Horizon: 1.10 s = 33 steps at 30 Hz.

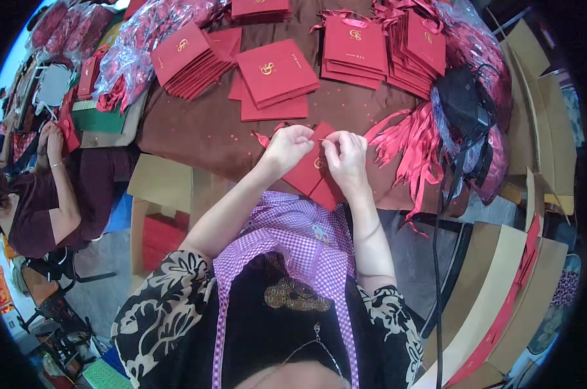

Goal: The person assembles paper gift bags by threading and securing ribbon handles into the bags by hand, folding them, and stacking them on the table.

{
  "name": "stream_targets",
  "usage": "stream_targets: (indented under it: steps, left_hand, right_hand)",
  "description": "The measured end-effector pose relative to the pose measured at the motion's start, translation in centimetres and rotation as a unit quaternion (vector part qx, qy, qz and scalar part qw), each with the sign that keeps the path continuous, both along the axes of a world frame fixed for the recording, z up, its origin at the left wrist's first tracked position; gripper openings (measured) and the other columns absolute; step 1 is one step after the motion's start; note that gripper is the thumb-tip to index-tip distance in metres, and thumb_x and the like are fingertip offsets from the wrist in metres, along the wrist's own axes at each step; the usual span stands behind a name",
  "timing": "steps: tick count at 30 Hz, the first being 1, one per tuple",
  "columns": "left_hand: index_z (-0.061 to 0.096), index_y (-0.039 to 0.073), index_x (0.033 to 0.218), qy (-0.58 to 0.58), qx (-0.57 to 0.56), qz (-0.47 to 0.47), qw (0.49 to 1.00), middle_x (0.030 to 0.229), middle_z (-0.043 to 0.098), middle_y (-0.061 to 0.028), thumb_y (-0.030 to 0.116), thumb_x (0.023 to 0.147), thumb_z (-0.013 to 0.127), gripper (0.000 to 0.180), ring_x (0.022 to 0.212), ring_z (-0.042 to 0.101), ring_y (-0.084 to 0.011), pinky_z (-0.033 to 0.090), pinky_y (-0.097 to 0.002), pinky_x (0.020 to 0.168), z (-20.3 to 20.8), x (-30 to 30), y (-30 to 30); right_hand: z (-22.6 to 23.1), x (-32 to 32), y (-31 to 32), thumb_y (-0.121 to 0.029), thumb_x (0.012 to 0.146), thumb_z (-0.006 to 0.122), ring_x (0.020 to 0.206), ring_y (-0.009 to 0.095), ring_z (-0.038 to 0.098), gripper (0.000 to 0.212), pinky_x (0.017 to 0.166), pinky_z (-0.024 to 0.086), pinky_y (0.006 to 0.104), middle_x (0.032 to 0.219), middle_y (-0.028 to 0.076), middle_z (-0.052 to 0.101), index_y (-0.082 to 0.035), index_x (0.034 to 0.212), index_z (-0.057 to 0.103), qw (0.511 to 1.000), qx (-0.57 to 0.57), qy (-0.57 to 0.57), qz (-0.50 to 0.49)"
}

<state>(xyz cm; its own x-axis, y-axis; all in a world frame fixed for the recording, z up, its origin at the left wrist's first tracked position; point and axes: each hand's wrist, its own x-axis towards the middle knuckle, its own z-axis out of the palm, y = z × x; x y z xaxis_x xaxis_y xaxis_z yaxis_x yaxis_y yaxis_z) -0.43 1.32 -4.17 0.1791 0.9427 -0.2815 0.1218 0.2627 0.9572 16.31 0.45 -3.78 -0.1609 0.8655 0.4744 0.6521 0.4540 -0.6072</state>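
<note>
A flat red paper bag [311, 172] with a gold print lies aslant at the table's near edge, close against my checked apron. My left hand [288, 150] is closed in a pinch over its upper left side. Beside that hand, the tip of a red ribbon [262, 139] sticks out. My right hand [347, 161] pinches thumb and forefinger together at the bag's upper right edge. What sits between those fingertips is too small to make out. Loose pinkish-red ribbons [410, 146] spill over the table to the right of my right hand.
Stacked red bags [277, 72] lie on the brown cloth [183, 133] ahead. A black pouch [465, 104] with a hanging cable stands at right. Cardboard boxes [160, 175] flank me. At left, another person [53, 188] holds a red piece.
</note>
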Motion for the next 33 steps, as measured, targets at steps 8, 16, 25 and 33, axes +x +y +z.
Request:
stream_targets:
  steps: [8, 16, 25, 33]
  left_hand:
    - [0.057, -0.006, 0.115, 0.005, 0.016, 0.013, 1.000, 0.098, 0.065, -0.0072, 0.006, 0.085, 0.061, 0.032, 0.089, 0.059, -0.0101, 0.048, -0.0235, 0.080, -0.3, 0.0, -0.3]
    - [0.056, -0.006, 0.117, 0.030, 0.014, 0.013, 0.999, 0.102, 0.066, -0.0106, 0.006, 0.084, 0.061, 0.035, 0.094, 0.061, -0.0129, 0.048, -0.0249, 0.084, 0.5, 0.2, -0.4]
    - [0.058, -0.006, 0.115, 0.007, 0.036, 0.035, 0.999, 0.100, 0.067, -0.0104, 0.004, 0.083, 0.060, 0.034, 0.091, 0.061, -0.0123, 0.049, -0.0252, 0.082, 0.5, 0.6, -0.8]
    - [0.060, -0.007, 0.112, -0.011, 0.068, 0.031, 0.997, 0.093, 0.067, -0.0063, 0.000, 0.083, 0.059, 0.030, 0.084, 0.060, -0.0084, 0.048, -0.0220, 0.075, -0.3, 0.8, -0.3]
  right_hand:
    - [-0.4, -0.1, 0.0, -0.011, 0.078, 0.066, 0.077, 0.025, 0.057, 0.012, 0.078, 0.037, 0.0391, 0.076, 0.006, 0.060, -0.007, 0.079, 0.055, 1.000, 0.010, -0.007, -0.002]
    - [-0.9, -0.1, 0.0, -0.011, 0.079, 0.066, 0.077, 0.027, 0.056, 0.012, 0.079, 0.036, 0.0406, 0.075, 0.007, 0.059, -0.006, 0.078, 0.054, 1.000, -0.002, 0.014, -0.004]
    - [0.0, -0.7, -0.6, -0.009, 0.076, 0.065, 0.079, 0.026, 0.053, 0.013, 0.082, 0.036, 0.0431, 0.077, 0.008, 0.053, -0.006, 0.080, 0.053, 0.989, 0.099, -0.108, -0.008]
    - [-0.3, -1.7, -1.4, -0.008, 0.077, 0.064, 0.074, 0.027, 0.055, 0.010, 0.079, 0.037, 0.0409, 0.072, 0.008, 0.057, -0.006, 0.077, 0.054, 0.999, 0.028, 0.006, -0.025]
